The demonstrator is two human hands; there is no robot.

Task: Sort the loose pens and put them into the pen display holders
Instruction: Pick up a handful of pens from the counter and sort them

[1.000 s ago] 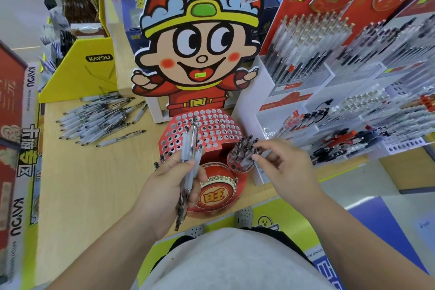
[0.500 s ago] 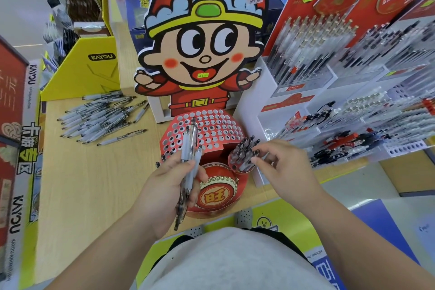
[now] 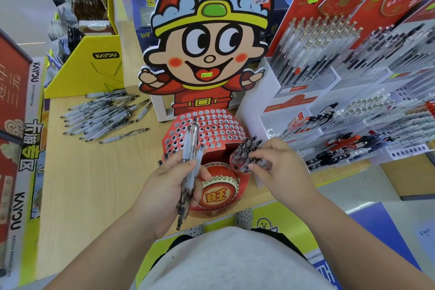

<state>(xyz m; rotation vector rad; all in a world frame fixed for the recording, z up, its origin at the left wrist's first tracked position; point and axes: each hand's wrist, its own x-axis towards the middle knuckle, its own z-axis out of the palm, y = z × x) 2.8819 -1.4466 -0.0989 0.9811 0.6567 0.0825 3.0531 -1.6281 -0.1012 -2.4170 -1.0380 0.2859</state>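
Observation:
My left hand (image 3: 167,186) grips a small bunch of white-barrelled pens (image 3: 191,148), caps pointing up, in front of the red display holder (image 3: 211,129) with its many round holes. My right hand (image 3: 280,169) is at the small round side holder (image 3: 242,160) on the red stand's right, fingers curled and pinching a pen among the dark-tipped pens standing there. A pile of loose pens (image 3: 103,115) lies on the wooden table (image 3: 89,183) at the left.
A cartoon cardboard figure (image 3: 207,49) stands behind the red holder. White tiered racks full of pens (image 3: 341,92) fill the right side. A yellow KAYOU box (image 3: 94,66) stands at the back left, and boxed goods (image 3: 21,148) line the left edge.
My right hand has shifted slightly left, closing its fingers onto the pens in the small round holder. My left hand has kept its bunch of pens nearly still.

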